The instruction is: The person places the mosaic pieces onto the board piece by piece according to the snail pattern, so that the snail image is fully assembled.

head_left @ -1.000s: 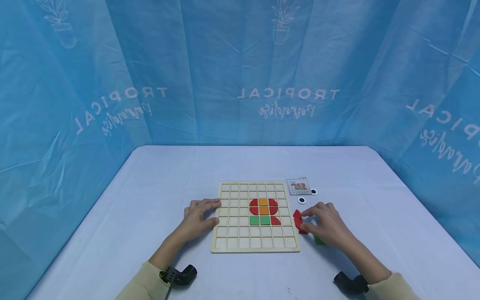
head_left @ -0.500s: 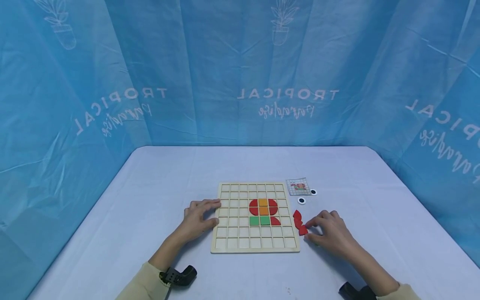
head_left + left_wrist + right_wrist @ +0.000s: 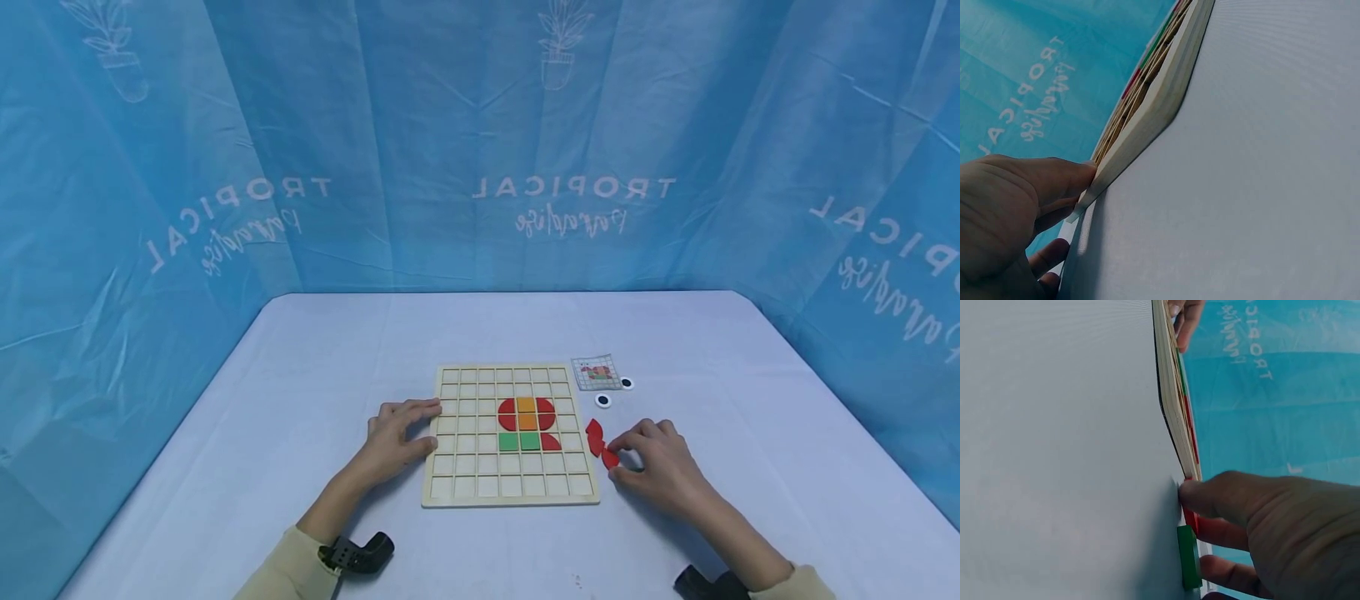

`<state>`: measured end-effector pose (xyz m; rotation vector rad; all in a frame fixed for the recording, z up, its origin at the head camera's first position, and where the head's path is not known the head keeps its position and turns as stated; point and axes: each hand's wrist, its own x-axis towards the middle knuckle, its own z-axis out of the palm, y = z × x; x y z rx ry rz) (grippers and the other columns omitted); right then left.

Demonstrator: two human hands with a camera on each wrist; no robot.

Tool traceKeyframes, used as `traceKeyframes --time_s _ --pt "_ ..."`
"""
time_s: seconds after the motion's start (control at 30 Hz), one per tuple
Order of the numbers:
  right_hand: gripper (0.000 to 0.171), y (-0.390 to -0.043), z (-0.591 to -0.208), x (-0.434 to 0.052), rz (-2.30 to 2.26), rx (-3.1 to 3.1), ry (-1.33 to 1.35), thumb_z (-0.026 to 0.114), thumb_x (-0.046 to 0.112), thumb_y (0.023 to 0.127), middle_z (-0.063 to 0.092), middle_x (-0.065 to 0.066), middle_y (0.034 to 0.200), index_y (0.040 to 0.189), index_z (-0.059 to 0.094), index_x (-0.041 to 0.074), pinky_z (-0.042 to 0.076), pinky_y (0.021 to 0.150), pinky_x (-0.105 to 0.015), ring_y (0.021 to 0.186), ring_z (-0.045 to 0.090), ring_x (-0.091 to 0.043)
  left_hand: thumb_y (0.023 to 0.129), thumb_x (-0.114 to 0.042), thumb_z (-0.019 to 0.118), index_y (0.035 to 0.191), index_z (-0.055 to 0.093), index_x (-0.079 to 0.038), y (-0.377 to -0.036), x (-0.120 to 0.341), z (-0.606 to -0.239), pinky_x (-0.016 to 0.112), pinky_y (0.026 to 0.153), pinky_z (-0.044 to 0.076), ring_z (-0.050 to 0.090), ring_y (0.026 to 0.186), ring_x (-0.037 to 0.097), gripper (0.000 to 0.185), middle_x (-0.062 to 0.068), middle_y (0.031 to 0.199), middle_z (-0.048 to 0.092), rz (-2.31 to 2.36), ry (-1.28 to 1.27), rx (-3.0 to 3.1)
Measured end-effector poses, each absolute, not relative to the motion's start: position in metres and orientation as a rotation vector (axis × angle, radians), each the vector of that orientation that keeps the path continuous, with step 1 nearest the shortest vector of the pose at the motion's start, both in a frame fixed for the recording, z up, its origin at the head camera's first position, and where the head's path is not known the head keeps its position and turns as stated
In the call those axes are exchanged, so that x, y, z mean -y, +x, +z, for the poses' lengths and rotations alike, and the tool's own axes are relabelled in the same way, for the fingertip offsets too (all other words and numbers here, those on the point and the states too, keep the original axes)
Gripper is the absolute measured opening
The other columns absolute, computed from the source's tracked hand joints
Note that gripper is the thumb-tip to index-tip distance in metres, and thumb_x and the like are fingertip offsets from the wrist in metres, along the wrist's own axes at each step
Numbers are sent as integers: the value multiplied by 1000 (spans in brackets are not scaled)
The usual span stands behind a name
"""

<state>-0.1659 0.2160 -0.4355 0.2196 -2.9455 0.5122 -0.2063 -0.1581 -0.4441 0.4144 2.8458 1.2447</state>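
My left hand (image 3: 393, 433) rests at the left edge of a wooden grid board (image 3: 510, 502), thumb and fingertips touching its rim. Right of the board, my right hand (image 3: 663, 467) pinches a red quarter-circle tile (image 3: 611, 459) between thumb and forefinger, close to the table. Two other red tiles (image 3: 595, 439) lie just beyond those fingertips. A green block (image 3: 1189, 557) shows under the right hand in the right wrist view; the hand hides it in the head view. In the board's cells sit orange tiles (image 3: 527, 413), green tiles (image 3: 519, 442) and several red quarter-circle tiles (image 3: 551, 442).
A small printed picture card (image 3: 597, 372) lies off the board's upper right corner. Two white discs with black centres, one of them an eye disc (image 3: 603, 401), lie beside it. Blue curtains (image 3: 480, 150) surround the white table (image 3: 360, 350) at the back and sides.
My right hand has shifted a little right and off the upper red tiles to the lowest one, which has turned between its fingers. The left hand and board have stayed put.
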Motion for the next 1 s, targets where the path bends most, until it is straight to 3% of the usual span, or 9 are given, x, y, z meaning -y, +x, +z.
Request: traceKeyframes --time_s 0.57,0.83,1.0 --pt "26 -169 -428 -222 579 2892 210 80 22 69 61 -2 96 94 73 19 37 74 -35 95 45 -21 82 -17 68 128 58 -13 -206 159 -444 46 93 17 34 118 24 47 -1 140 51 1243 424 -2847" --pt "22 -176 -417 -180 720 2857 397 78 22 72 59 3 89 93 73 20 35 71 -29 91 41 -14 82 -18 69 128 58 -14 -205 159 -444 45 91 18 34 117 23 47 -2 140 51 1241 423 -2846" --pt "23 -186 -419 -145 699 2836 533 80 24 71 60 3 92 92 73 20 36 74 -31 90 41 -13 82 -17 68 128 58 -14 -205 159 -444 46 93 17 34 118 24 47 -2 140 51 1252 422 -2843"
